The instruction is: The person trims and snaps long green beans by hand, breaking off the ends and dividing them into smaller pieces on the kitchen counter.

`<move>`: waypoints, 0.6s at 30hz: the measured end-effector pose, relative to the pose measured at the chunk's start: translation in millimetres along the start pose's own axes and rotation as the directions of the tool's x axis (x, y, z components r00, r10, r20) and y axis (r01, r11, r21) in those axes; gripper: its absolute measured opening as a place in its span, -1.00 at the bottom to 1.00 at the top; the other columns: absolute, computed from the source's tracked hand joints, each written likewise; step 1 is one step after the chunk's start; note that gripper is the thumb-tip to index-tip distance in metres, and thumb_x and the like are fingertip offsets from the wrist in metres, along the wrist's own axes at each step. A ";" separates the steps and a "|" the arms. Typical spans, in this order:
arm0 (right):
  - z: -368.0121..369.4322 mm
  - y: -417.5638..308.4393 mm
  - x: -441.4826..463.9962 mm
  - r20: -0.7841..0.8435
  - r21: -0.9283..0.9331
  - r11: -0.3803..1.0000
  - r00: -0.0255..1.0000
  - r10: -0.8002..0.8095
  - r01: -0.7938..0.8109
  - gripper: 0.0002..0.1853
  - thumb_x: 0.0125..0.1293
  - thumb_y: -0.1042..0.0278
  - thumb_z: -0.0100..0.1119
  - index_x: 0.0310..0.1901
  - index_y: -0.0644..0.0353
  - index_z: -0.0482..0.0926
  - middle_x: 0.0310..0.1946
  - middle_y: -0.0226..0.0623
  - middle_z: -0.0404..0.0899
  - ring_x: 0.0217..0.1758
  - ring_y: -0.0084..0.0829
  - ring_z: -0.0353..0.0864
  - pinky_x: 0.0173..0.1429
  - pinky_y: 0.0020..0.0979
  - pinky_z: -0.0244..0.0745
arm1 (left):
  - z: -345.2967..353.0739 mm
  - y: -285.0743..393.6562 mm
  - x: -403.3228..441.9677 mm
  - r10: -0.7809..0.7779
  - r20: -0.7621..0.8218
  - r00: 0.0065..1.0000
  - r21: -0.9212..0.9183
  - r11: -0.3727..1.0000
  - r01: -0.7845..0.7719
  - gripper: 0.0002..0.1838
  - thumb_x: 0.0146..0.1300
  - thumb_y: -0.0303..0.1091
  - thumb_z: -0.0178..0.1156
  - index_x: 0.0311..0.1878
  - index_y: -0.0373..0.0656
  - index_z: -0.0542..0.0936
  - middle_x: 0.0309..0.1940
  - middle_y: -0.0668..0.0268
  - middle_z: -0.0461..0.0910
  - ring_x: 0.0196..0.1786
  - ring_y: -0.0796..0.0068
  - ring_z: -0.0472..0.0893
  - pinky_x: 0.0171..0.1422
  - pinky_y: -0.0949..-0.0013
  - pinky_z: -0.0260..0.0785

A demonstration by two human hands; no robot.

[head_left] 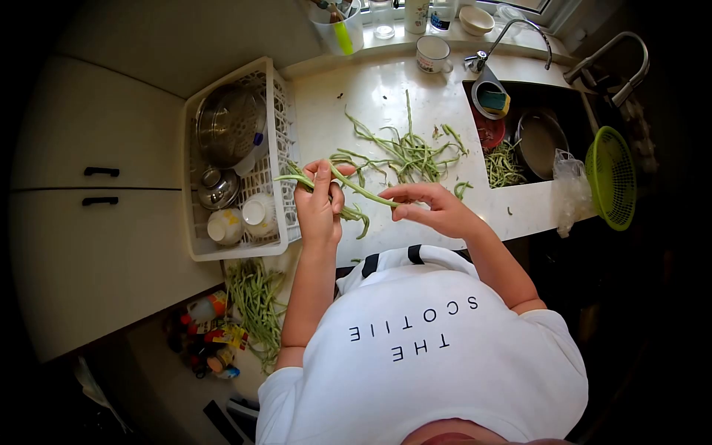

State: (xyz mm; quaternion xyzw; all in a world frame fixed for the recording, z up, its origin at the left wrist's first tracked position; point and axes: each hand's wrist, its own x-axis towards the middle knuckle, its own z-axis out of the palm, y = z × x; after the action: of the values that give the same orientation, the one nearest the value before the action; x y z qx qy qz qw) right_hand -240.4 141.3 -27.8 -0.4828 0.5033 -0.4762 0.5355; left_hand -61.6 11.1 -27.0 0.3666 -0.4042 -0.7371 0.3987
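Note:
My left hand [319,204] is closed round several green beans, some poking out to the left and others hanging below the fingers. One long green bean [361,190] runs from it to my right hand [430,210], whose thumb and fingers pinch its right end. Just beyond both hands, a loose heap of long green beans [415,156] lies on the pale counter [326,96]. A larger pile of beans [254,304] lies at the lower left, beside my left forearm.
A white dish rack [282,163] with pots and bowls stands on the left. At the right are a sink [586,111] holding beans and a pan, a plastic bag [569,185] and a green basket [612,178]. A mug [432,54] stands near the window.

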 end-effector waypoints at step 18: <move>6.8 4.1 3.4 0.111 0.479 0.862 0.985 0.130 -0.167 -0.64 0.54 0.20 -0.08 0.07 0.27 0.59 -0.47 -0.46 0.55 -0.33 -0.60 0.49 -0.06 -0.48 0.38 | 9.6 6.1 -13.8 0.068 0.023 0.997 -0.086 0.994 -0.066 -0.80 0.39 -0.30 0.22 -0.10 -0.24 0.56 -0.18 0.08 0.70 -0.69 0.78 0.23 -0.62 0.69 0.03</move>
State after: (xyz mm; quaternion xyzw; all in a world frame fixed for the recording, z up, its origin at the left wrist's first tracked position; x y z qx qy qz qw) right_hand -233.4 138.5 -31.9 -0.3098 0.3826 -0.5264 0.6933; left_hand -62.4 24.0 -14.7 0.3261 -0.3897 -0.7444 0.4332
